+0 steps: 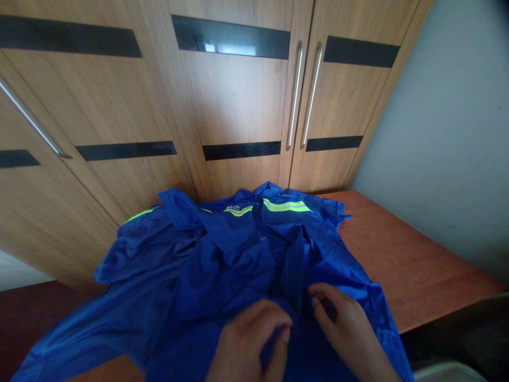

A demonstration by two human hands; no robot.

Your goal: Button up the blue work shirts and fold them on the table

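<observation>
A blue work jacket (pixel 234 276) with yellow-green and silver reflective stripes lies spread on a reddish-brown surface, its collar toward the cabinet. The front is partly open and rumpled, and a small round button shows near the middle. My left hand (pixel 254 337) is at the lower front of the jacket, thumb and forefinger pinched together on the cloth. To its right, my right hand (pixel 344 323) has curled fingers, thumb and forefinger closed at the edge of the front opening. The exact bit of cloth between the fingertips is hard to make out in either hand.
Behind the jacket stands a wooden cabinet (pixel 238 101) with black inlaid strips and long metal handles (pixel 312 95). A pale wall (pixel 449 143) rises at the right. The reddish-brown tabletop (pixel 389 260) ends in an edge at the lower right, with a dark space beyond.
</observation>
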